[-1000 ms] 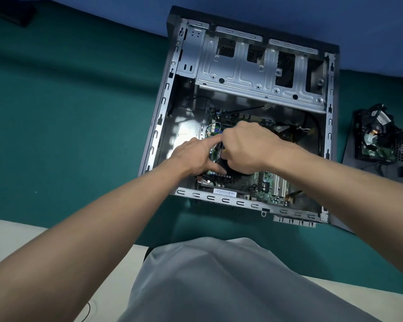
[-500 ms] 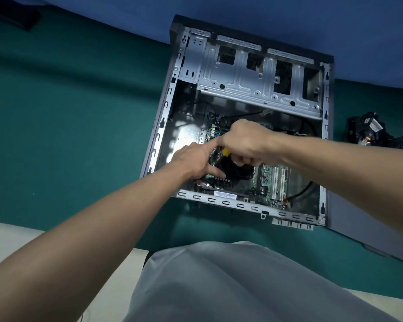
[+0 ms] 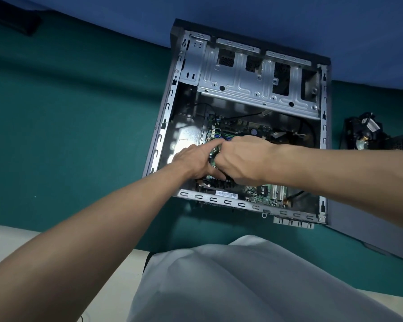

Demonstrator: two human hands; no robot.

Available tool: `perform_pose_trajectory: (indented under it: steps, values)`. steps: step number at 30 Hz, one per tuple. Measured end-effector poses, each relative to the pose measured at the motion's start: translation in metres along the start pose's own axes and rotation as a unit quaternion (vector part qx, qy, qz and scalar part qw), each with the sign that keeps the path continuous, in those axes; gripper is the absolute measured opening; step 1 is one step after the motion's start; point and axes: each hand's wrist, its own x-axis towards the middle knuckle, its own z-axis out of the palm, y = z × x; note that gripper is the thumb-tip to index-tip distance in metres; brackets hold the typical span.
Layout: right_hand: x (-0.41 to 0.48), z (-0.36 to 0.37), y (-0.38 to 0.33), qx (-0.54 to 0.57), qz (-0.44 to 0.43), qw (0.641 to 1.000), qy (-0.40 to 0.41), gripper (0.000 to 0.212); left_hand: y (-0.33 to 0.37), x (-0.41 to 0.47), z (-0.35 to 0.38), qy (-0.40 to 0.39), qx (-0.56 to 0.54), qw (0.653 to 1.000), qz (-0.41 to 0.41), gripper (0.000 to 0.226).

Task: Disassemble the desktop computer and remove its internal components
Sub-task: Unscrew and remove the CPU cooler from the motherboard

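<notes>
- Computer case (image 3: 160, 133) lies open on the green mat (image 3: 79, 117), circuit board (image 3: 261, 194) still inside.
- Left hand (image 3: 193, 161) over the board: index finger and thumb straight, spread wide.
- Right hand (image 3: 242, 159) touching it, fingers curled; whatever it grips is hidden, can't tell.

Inside the open case (image 3: 159, 140), bare floor along the left wall is free. A drive cage (image 3: 254, 84) roofs the far end, the left grip (image 3: 193, 161) and right grip (image 3: 242, 159) crowd the middle, cables (image 3: 296, 195) loop at right.
</notes>
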Motion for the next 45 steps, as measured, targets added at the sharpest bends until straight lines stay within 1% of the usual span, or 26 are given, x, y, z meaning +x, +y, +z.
perform_pose_trajectory:
  steps: [3,4,6,7,8,10,12,14,16,18,19,21,22,24,25,26,28,31,34,36,39,40,41,43,44,45]
  values:
    - [0.007,0.005,0.006,0.225,0.12,0.967,0.028,0.034,0.002,-0.001,-0.001,-0.006,-0.006,1.0,-0.013,0.083]
    - [0.013,0.006,0.007,0.306,0.196,0.931,0.03,0.035,0.004,-0.001,-0.001,-0.009,-0.008,1.0,-0.017,0.089]
    - [0.02,0.004,0.012,0.479,0.323,0.816,-0.013,0.03,0.005,0.0,-0.001,-0.011,0.0,1.0,-0.023,0.099]
    - [0.022,0.0,0.014,0.519,0.346,0.78,-0.044,0.028,0.005,-0.001,-0.001,-0.012,0.004,1.0,-0.022,0.1]
    - [0.023,-0.004,0.015,0.521,0.342,0.779,-0.068,0.027,0.005,0.0,-0.001,-0.009,0.004,1.0,-0.02,0.1]
    - [0.025,-0.005,0.013,0.399,0.282,0.87,-0.072,0.025,0.004,0.0,0.0,-0.005,-0.002,1.0,-0.018,0.093]
    - [0.021,-0.006,0.004,0.191,0.172,0.965,-0.051,0.022,0.004,0.001,0.0,-0.004,-0.005,1.0,-0.028,0.075]
    - [0.015,-0.002,-0.001,0.034,0.049,0.998,-0.028,0.021,0.002,0.002,0.001,0.005,0.018,0.999,-0.044,0.037]
    - [0.01,0.0,0.006,-0.041,-0.065,0.997,-0.004,0.021,0.002,0.003,0.002,0.013,0.034,0.998,-0.044,0.022]
    - [0.011,-0.002,0.009,-0.103,-0.09,0.99,-0.019,0.025,0.002,0.003,0.002,0.007,0.032,0.999,-0.037,0.035]
    - [0.014,-0.001,0.01,-0.091,-0.064,0.994,-0.018,0.027,0.002,0.002,0.002,0.003,0.022,0.999,-0.035,0.046]
    - [0.022,-0.001,0.01,0.084,0.068,0.994,-0.012,0.03,0.003,0.001,0.001,-0.007,0.005,1.0,-0.027,0.066]
    - [0.026,-0.001,0.012,0.196,0.154,0.968,-0.016,0.031,0.004,0.0,0.0,-0.012,0.002,1.0,-0.025,0.073]
    - [0.03,0.001,0.018,0.42,0.317,0.849,-0.058,0.026,0.006,-0.002,-0.002,-0.015,0.007,0.999,-0.029,0.087]
    - [0.03,0.0,0.02,0.481,0.359,0.795,-0.09,0.025,0.007,-0.002,-0.003,-0.013,0.012,0.999,-0.03,0.093]
    - [0.029,-0.002,0.02,0.493,0.366,0.782,-0.111,0.024,0.007,-0.002,-0.003,-0.011,0.016,0.999,-0.029,0.097]
    - [0.028,-0.003,0.015,0.411,0.327,0.845,-0.101,0.019,0.006,-0.001,-0.002,-0.005,0.02,0.999,-0.025,0.098]
    - [0.02,0.0,0.005,0.105,0.167,0.98,-0.043,0.019,0.004,0.0,0.0,0.001,0.028,0.999,-0.023,0.079]
    - [0.013,0.0,-0.002,-0.167,-0.033,0.985,-0.022,0.032,0.001,0.002,0.003,0.002,0.04,0.999,-0.022,0.035]
    - [0.014,-0.004,0.0,-0.188,-0.069,0.98,-0.022,0.034,0.0,0.001,0.003,0.009,0.044,0.999,-0.027,0.021]
    - [0.021,-0.003,0.003,0.032,0.032,0.999,-0.011,0.024,0.0,0.001,0.003,0.008,0.052,0.998,-0.032,0.04]
    - [0.025,0.0,0.008,0.15,0.115,0.982,-0.011,0.026,0.002,-0.001,0.001,0.0,0.051,0.998,-0.027,0.045]
    - [0.028,0.002,0.013,0.288,0.212,0.934,-0.02,0.026,0.004,-0.002,0.0,-0.007,0.059,0.998,-0.025,0.061]
    - [0.03,0.005,0.021,0.506,0.352,0.781,-0.099,0.025,0.006,-0.003,0.0,-0.019,0.096,0.995,-0.01,0.084]
    - [0.028,0.005,0.022,0.536,0.369,0.746,-0.141,0.028,0.007,-0.003,-0.001,-0.021,0.11,0.994,-0.004,0.087]
    - [0.027,0.004,0.021,0.528,0.361,0.749,-0.174,0.028,0.007,-0.002,-0.001,-0.022,0.114,0.993,-0.001,0.087]
